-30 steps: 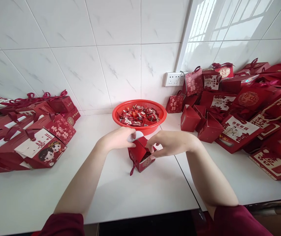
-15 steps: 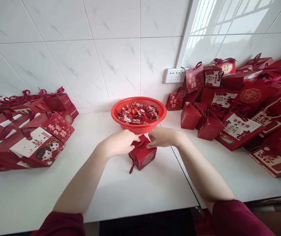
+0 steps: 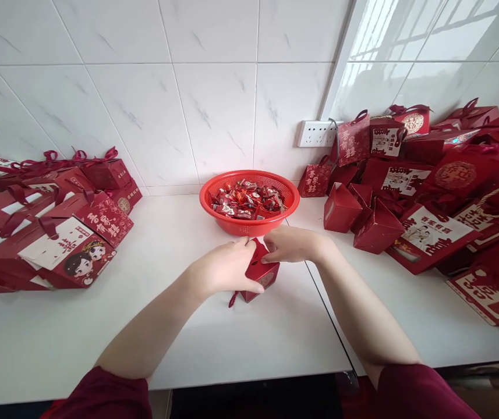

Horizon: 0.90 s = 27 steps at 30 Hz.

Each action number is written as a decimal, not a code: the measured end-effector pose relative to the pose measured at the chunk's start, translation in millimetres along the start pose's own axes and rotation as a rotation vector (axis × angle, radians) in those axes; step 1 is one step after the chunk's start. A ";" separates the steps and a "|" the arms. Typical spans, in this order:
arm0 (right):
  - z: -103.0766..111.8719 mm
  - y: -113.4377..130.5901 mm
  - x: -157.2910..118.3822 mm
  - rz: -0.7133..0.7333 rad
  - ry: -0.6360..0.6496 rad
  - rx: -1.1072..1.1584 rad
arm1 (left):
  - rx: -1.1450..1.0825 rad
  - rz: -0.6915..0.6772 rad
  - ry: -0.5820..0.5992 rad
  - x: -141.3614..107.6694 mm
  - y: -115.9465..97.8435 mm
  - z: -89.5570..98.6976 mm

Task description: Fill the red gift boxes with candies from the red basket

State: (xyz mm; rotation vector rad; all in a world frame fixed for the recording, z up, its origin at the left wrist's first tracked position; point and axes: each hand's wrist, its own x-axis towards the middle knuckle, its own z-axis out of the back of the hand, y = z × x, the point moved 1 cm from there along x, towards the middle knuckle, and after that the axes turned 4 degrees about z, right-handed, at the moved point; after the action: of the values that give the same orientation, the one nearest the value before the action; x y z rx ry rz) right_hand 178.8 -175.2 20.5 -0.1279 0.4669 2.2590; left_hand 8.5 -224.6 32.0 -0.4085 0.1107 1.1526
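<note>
A small dark red gift box stands on the white counter in front of me, with a gold emblem on its front face. My left hand wraps round its left side, thumb across the front and fingers toward the back of the top. With thumb and fingers, my right hand grips the top flaps at the right. A dark hole shows in the top between the hands. From the box's lower left hangs a twisted red ribbon. My left hand hides much of the box's left side.
Just behind the box sits a red plastic basket of wrapped sweets. Decorated red boxes are stacked at the left. More red boxes and open ones crowd the right, below a wall socket.
My left hand has shifted from pinching the box top to reaching round its left side, thumb now over the front. My right hand stays at the top. The view has shifted slightly.
</note>
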 end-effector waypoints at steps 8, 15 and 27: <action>1.6 1.4 -8.3 0.021 -0.024 0.071 | 0.089 0.090 0.040 10.9 8.7 -3.0; 8.3 -11.7 -19.4 -0.074 -0.071 0.116 | 0.003 0.443 0.068 6.4 123.4 56.1; -18.0 5.5 18.7 0.082 -0.170 0.094 | 0.030 0.796 -0.612 70.7 261.4 25.0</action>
State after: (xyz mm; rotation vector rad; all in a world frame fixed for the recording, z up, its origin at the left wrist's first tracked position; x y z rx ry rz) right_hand 161.2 -172.1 1.0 0.1320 0.4938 2.2990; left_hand -201.9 -65.0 -32.8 0.0527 -0.2706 2.0098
